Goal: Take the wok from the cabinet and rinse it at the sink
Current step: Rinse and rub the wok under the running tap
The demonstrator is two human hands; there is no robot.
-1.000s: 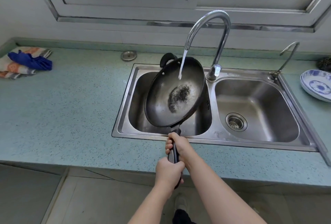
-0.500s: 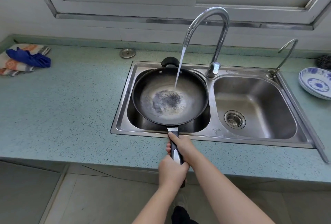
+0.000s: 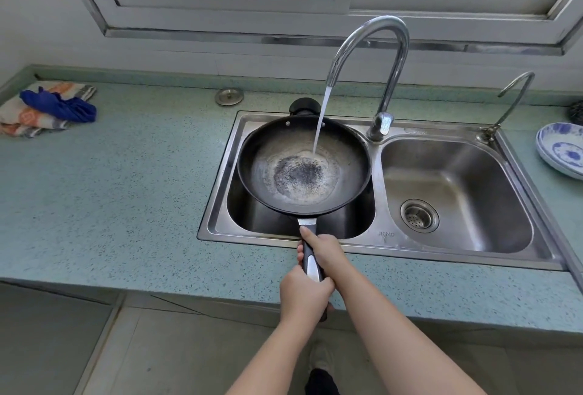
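The black wok (image 3: 344, 154) is held roughly level over the left basin of the steel double sink (image 3: 380, 238). Water runs from the curved tap (image 3: 375, 31) into the wok and pools around its dark, speckled centre. Both hands grip the wok's long black and silver handle over the counter's front edge. My right hand (image 3: 325, 251) holds it nearer the pan, thumb laid along the top. My left hand (image 3: 304, 292) wraps the handle's end, closer to me.
The right basin (image 3: 454, 192) shows its drain strainer. A small second tap (image 3: 514, 94) stands at the sink's far right corner. Blue-and-white plates (image 3: 561, 151) sit at the right edge, folded cloths (image 3: 47, 107) at the far left, a metal sink plug (image 3: 229, 97) behind the sink.
The wok was tilted steeply up towards the tap a second ago; it has come down to nearly level, and water now collects in it. Both hands kept their grip on the handle.
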